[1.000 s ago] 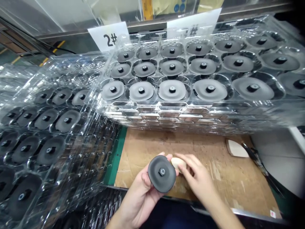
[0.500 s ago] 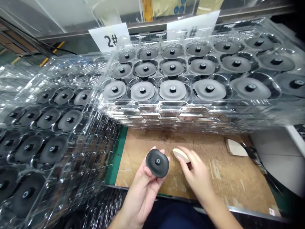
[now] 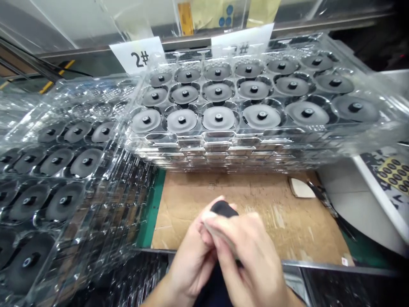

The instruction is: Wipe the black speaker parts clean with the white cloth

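My left hand (image 3: 194, 251) is closed around a black oval disc (image 3: 224, 208), whose upper edge shows above the fingers. A stub with a metal centre, seen on it earlier, is now covered. My right hand (image 3: 252, 251) pinches a pale wedge-shaped pad (image 3: 220, 234) and lies over the disc, hiding most of it. The two hands meet over a brown board (image 3: 185, 200). Whether the pad touches the disc is hard to make out behind the fingers.
Stacked clear plastic trays (image 3: 223, 138) with several similar black discs stand behind the board. More filled trays (image 3: 105, 192) are at the left. A pale piece (image 3: 302, 188) and a dark tool (image 3: 322, 198) lie at the board's right. A "2#" paper sign (image 3: 139, 55) stands behind.
My right hand has moved left with the pad, from beside the disc to over it. The disc now shows only its upper edge. The camera view has shifted somewhat.
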`<state>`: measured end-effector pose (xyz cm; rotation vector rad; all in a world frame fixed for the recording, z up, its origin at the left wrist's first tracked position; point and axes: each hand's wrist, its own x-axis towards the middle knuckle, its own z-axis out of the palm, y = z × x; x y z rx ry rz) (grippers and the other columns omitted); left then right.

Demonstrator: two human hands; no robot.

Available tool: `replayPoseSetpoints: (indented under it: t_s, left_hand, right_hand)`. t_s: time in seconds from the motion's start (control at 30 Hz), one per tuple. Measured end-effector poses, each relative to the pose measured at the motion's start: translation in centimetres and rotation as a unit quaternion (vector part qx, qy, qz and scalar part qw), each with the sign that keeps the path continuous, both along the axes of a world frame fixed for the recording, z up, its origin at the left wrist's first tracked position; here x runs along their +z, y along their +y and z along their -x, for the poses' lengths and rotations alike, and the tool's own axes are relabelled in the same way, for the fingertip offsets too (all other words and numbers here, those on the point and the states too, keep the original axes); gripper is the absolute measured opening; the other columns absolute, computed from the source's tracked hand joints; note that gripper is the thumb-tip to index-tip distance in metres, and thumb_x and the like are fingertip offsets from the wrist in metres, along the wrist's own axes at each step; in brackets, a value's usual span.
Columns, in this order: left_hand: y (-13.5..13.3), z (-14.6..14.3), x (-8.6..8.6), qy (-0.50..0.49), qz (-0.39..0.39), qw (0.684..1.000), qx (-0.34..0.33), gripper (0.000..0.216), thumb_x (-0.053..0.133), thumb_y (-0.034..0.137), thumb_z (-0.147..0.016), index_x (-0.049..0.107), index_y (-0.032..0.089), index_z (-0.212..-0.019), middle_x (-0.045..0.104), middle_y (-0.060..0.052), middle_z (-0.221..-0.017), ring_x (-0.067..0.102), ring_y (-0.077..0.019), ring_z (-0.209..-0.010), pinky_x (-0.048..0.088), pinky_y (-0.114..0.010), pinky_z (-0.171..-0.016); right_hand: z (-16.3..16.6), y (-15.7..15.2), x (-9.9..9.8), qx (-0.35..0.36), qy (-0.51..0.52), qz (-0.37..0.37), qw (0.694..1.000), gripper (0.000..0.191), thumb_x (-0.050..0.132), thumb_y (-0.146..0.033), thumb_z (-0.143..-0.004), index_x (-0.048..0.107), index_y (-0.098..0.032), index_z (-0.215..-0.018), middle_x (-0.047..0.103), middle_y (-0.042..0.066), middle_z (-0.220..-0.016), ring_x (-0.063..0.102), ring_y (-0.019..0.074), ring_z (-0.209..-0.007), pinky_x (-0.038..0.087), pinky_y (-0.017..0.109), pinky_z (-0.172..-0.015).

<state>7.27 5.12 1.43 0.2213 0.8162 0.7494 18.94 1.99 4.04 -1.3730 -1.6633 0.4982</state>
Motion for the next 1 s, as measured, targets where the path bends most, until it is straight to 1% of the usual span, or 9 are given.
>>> replayPoseSetpoints:
  t_s: [0.1,0.27,0.37,0.57,0.63,0.73,0.8,0.9,1.0]
  left_hand:
    - [0.2,-0.1,0.5,0.005,-0.043,0.999,0.017,0.055,0.078,0.031,-0.055,0.062,0.027,-0.107,0.065,-0.005,-0.112,0.060,-0.0225,-0.100,0.047,-0.029,-0.087]
    - [0.0,0.0,1.3,-0.005,-0.055,0.998,-0.027,0.048,0.077,0.034,-0.055,0.066,0.023,-0.101,0.068,-0.007,-0.105,0.060,-0.0262,-0.100,0.043,-0.035,-0.093]
    - [0.0,0.4,1.2,0.015,-0.054,0.998,-0.006,0.059,0.081,0.030,-0.049,0.063,0.028,-0.105,0.066,-0.005,-0.109,0.062,-0.0243,-0.095,0.046,-0.033,-0.089]
    - [-0.4,0.0,1.6,0.017,-0.008,1.000,-0.013,0.042,0.073,0.028,-0.063,0.065,0.024,-0.104,0.071,-0.002,-0.086,0.064,-0.0154,-0.081,0.048,-0.023,-0.080]
    - [-0.4,0.2,1.6,0.008,0.003,1.000,-0.011,0.039,0.073,0.024,-0.063,0.066,0.027,-0.102,0.070,-0.001,-0.094,0.064,-0.0155,-0.085,0.048,-0.023,-0.081]
    - [-0.2,0.6,1.1,-0.007,-0.005,1.000,-0.017,0.047,0.077,0.029,-0.056,0.066,0.029,-0.102,0.067,-0.002,-0.110,0.062,-0.0221,-0.097,0.047,-0.028,-0.086]
    - [-0.1,0.6,0.8,-0.027,-0.021,0.999,-0.021,0.056,0.078,0.033,-0.051,0.064,0.028,-0.105,0.066,-0.004,-0.112,0.061,-0.0218,-0.100,0.048,-0.026,-0.086]
    - [0.0,0.1,0.8,-0.041,-0.047,0.998,-0.004,0.059,0.077,0.031,-0.054,0.060,0.030,-0.111,0.066,-0.003,-0.113,0.060,-0.0163,-0.102,0.047,-0.019,-0.086]
    - [-0.1,0.1,1.2,-0.044,-0.037,0.998,0.013,0.055,0.072,0.035,-0.060,0.058,0.032,-0.113,0.064,-0.003,-0.117,0.057,-0.0177,-0.107,0.046,-0.025,-0.090]
  right_hand:
    - [0.2,0.2,0.8,0.044,-0.020,0.025,0.999,0.029,0.049,-0.007,-0.079,0.055,-0.015,-0.106,0.062,0.005,-0.082,0.053,0.0162,-0.069,0.040,0.031,-0.062]
    - [-0.1,0.8,1.2,0.008,-0.036,-0.046,0.998,0.028,0.046,-0.008,-0.081,0.055,-0.010,-0.108,0.063,0.008,-0.083,0.053,0.0181,-0.070,0.039,0.035,-0.065]
    - [0.0,0.1,0.8,0.024,-0.020,-0.046,0.998,0.028,0.050,-0.006,-0.078,0.056,-0.013,-0.105,0.062,0.005,-0.077,0.052,0.0158,-0.064,0.039,0.031,-0.061]
    - [0.3,1.3,1.7,0.023,-0.027,-0.032,0.999,0.025,0.044,-0.009,-0.081,0.056,-0.011,-0.103,0.062,0.008,-0.080,0.052,0.0175,-0.068,0.039,0.034,-0.063]
    - [-0.1,0.7,1.5,0.045,-0.016,-0.044,0.998,0.024,0.047,-0.008,-0.080,0.057,-0.013,-0.102,0.061,0.006,-0.074,0.052,0.0161,-0.066,0.039,0.032,-0.062]
    - [-1.7,-0.9,0.9,0.060,-0.021,0.012,0.998,0.023,0.049,-0.005,-0.079,0.057,-0.017,-0.098,0.061,0.002,-0.072,0.052,0.0138,-0.064,0.039,0.029,-0.062]
    - [-2.9,-1.5,0.7,0.041,-0.046,0.051,0.997,0.023,0.048,-0.006,-0.080,0.056,-0.017,-0.098,0.060,0.002,-0.073,0.051,0.0137,-0.062,0.039,0.030,-0.063]
    - [-3.6,-1.3,0.8,-0.006,-0.051,0.042,0.998,0.021,0.046,-0.008,-0.081,0.055,-0.017,-0.098,0.061,0.003,-0.079,0.052,0.0145,-0.066,0.039,0.031,-0.065]
    - [-3.2,-1.4,0.4,-0.041,0.042,0.074,0.996,0.021,0.046,-0.012,-0.083,0.055,-0.021,-0.100,0.062,0.002,-0.087,0.056,0.0142,-0.072,0.042,0.027,-0.065]
